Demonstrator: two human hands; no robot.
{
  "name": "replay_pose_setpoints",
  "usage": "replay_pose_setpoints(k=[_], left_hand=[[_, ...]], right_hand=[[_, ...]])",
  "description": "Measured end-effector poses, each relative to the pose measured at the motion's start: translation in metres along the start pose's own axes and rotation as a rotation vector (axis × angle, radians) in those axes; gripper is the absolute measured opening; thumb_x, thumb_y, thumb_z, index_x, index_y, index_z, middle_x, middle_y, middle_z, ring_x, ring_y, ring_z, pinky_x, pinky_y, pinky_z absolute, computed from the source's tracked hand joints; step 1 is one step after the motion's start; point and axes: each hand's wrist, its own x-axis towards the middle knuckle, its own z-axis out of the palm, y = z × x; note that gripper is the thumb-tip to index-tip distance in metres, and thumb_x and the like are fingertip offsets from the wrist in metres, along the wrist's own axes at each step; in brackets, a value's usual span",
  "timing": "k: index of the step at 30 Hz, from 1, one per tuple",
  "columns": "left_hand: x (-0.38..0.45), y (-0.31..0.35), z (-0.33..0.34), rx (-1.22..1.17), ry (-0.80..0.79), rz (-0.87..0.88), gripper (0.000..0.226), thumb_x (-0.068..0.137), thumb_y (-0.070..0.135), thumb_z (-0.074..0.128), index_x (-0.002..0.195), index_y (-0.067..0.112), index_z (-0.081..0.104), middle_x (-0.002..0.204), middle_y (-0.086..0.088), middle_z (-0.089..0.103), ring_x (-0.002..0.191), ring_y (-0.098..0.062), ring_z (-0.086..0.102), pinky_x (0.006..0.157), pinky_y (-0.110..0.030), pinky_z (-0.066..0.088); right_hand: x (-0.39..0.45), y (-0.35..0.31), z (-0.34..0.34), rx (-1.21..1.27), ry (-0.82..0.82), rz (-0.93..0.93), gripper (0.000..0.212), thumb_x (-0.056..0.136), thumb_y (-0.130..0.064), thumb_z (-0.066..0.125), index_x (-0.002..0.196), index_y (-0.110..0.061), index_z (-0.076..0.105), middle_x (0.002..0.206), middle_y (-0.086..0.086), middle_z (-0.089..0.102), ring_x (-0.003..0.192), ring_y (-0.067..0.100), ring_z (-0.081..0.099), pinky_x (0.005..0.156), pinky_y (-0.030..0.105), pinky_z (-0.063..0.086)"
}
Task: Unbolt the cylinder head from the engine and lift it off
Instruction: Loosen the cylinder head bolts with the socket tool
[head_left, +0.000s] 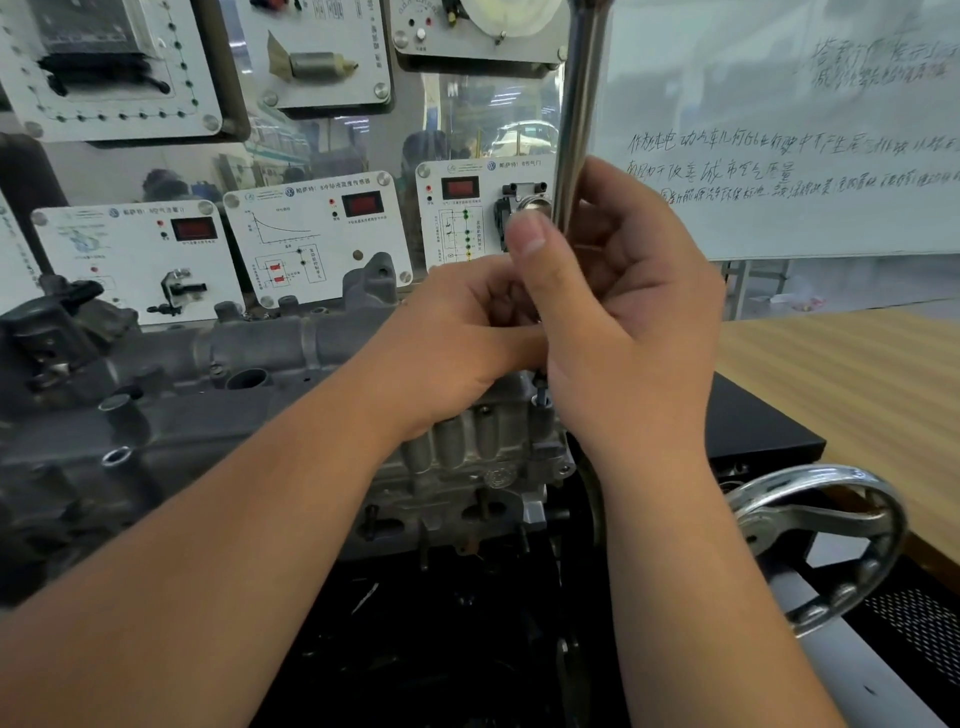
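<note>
Your hands (545, 322) are working between the sensor display panels (311, 234) behind the cylinder head (467, 447) and the handwheel (815, 540) crowding your right; open room is lying above the wooden counter (857, 374).

Lower end of chrome bar (584, 104) hidden inside the grip of the right hand (623, 332); its top cut off by the upper edge. Left hand (452, 343) fingertips tucked behind right thumb, what they pinch can't be told. Bolt area of cylinder head (467, 447) covered by both hands. Whiteboard (779, 156) writing blurred, unreadable. Handwheel (821, 545) partly hidden by right forearm. Sensor panels (311, 228) labels too small.
</note>
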Motion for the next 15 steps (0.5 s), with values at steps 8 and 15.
replay_pose_setpoints(k=[8,15], left_hand=[[-0.0029,-0.0034,-0.0030,-0.095,-0.051,-0.011,0.018,0.084,0.010,0.072,0.100,0.018,0.074,0.089,0.000,0.078,0.088,-0.017,0.074,0.077,-0.024,0.058],[-0.0015,0.0009,-0.0006,-0.037,-0.019,-0.005,0.016,0.087,0.001,0.072,0.103,-0.003,0.070,0.095,-0.027,0.071,0.087,-0.034,0.070,0.077,-0.038,0.060]], right_hand=[[-0.0019,0.0049,-0.0012,-0.120,0.080,-0.047,0.025,0.099,-0.022,0.060,0.115,-0.008,0.072,0.089,-0.007,0.071,0.081,0.004,0.065,0.075,0.025,0.053],[-0.0006,0.0010,-0.0024,-0.046,-0.014,-0.048,0.038,0.100,-0.027,0.057,0.135,-0.011,0.056,0.091,-0.005,0.072,0.087,0.012,0.070,0.078,0.041,0.059]])
